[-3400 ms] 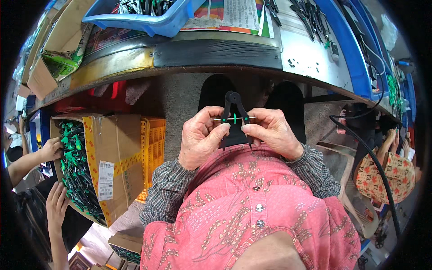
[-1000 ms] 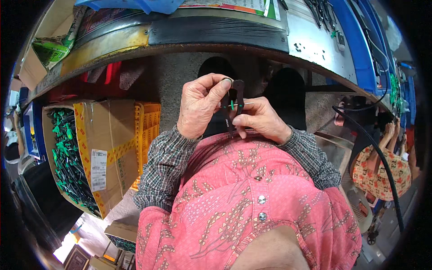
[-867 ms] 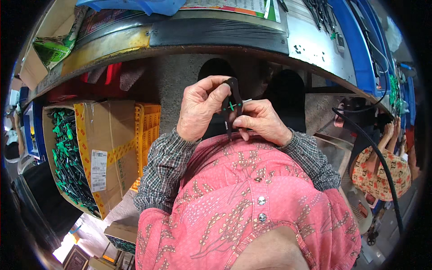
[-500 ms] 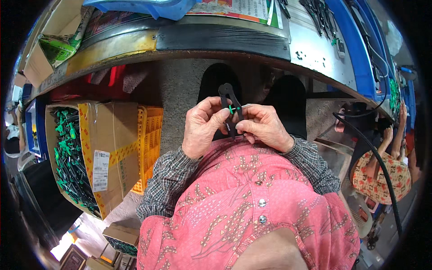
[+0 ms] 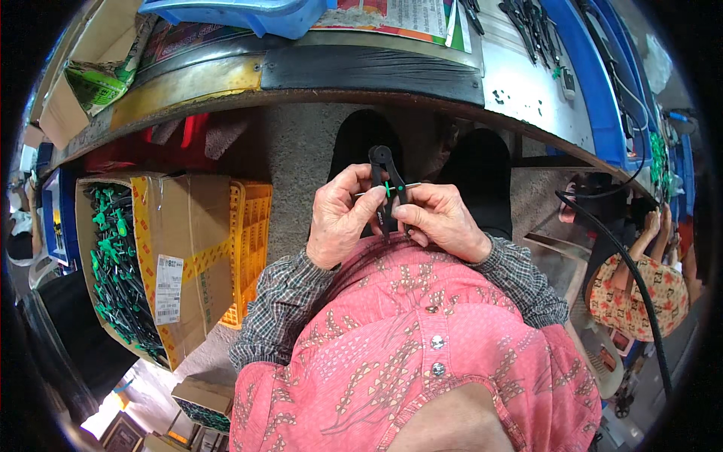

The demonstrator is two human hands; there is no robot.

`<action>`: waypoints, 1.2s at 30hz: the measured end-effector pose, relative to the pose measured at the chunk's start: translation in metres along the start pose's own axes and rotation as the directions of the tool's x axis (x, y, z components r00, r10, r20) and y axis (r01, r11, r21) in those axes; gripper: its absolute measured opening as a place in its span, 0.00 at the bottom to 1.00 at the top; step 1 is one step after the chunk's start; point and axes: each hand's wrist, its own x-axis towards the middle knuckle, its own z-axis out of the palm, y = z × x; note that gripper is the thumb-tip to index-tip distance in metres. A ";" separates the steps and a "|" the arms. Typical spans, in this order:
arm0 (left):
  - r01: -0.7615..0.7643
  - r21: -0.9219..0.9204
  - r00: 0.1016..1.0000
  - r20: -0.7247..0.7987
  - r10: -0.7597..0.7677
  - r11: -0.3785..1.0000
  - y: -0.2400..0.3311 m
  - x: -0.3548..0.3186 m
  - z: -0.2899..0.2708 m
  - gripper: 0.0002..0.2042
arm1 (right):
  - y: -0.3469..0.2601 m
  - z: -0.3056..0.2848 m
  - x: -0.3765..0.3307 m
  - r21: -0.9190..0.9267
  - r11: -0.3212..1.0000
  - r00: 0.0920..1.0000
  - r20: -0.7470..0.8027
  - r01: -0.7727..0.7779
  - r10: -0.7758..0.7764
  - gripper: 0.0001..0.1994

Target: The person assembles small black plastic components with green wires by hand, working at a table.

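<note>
- Left hand point(image 5: 343, 218) and right hand point(image 5: 440, 218) side by side below the near edge of the workbench point(image 5: 376, 71), above the lap
- Both pinched around a small black tool point(image 5: 382, 184) with a green pin point(image 5: 389, 188) through it, loop end pointing far
- Left fingers closed on the tool's left side, right fingers closed on its lower right
- Cardboard box point(image 5: 169, 256) of black and green parts at left, yellow crate point(image 5: 248, 241) beside it

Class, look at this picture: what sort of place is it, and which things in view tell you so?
Probably a small assembly workshop. A cardboard box is packed with identical black-and-green parts, more lie on the workbench, and both hands hold one such part.
</note>
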 end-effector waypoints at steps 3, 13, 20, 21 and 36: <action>0.024 -0.014 1.000 -0.004 -0.025 1.000 0.000 0.000 0.001 0.11 | 0.001 0.000 -0.001 -0.040 0.999 0.999 -0.025 0.020 -0.021 0.07; 0.034 0.024 0.999 -0.014 -0.034 0.999 -0.003 -0.002 0.001 0.10 | -0.006 0.003 -0.003 -0.049 0.998 0.998 -0.045 -0.035 0.033 0.06; 0.007 -0.004 1.000 0.021 -0.007 1.000 -0.001 -0.001 -0.001 0.11 | -0.007 -0.002 -0.003 0.077 0.993 0.996 0.010 -0.094 0.094 0.07; 0.012 -0.024 0.999 0.033 -0.011 1.000 0.001 -0.002 -0.001 0.11 | -0.007 -0.002 -0.004 0.093 0.991 0.996 0.014 -0.093 0.092 0.07; -0.030 0.052 0.997 0.077 0.026 0.998 0.010 0.001 -0.006 0.12 | -0.022 -0.005 -0.008 0.089 0.988 0.992 0.050 -0.123 0.119 0.07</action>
